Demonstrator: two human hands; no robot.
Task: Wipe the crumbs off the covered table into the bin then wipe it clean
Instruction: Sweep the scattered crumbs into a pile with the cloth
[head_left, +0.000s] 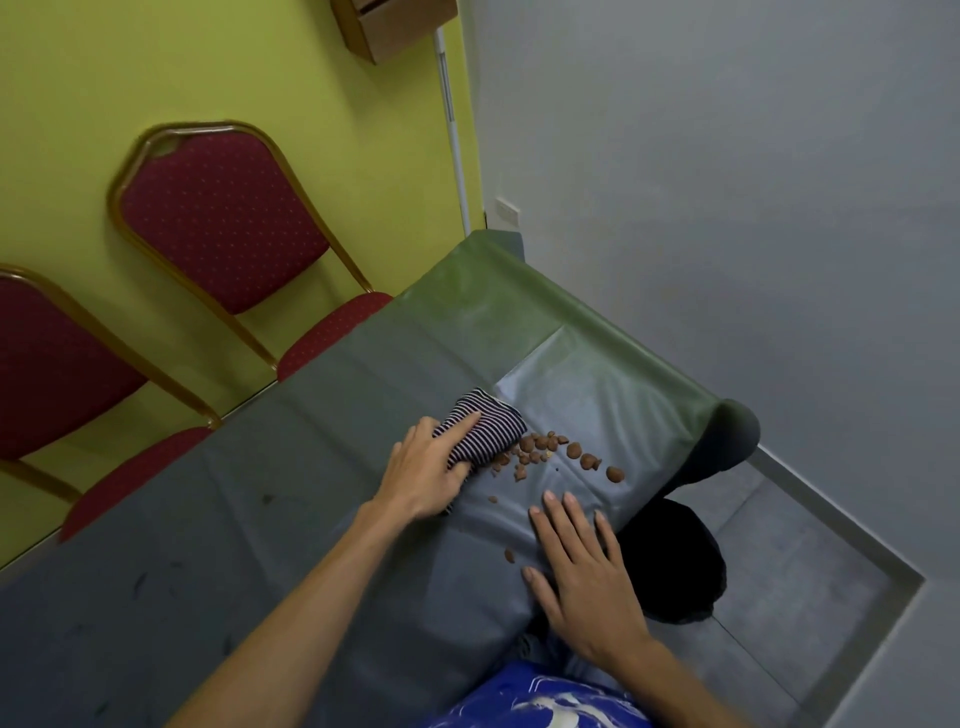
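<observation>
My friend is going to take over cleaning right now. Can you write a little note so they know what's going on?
Left hand: pressing the striped cloth onto the table cover, right behind the crumbs.
Right hand: flat and open on the cover near the table edge, holding nothing.
Bin: dark, on the floor below that edge, beside the right hand.
Done: most crumbs are gathered in a pile in front of the cloth.
Left: none look swept off yet. A few stray crumbs lie near the right hand. Push them all over the edge into the bin, then wipe the cover clean.
</observation>
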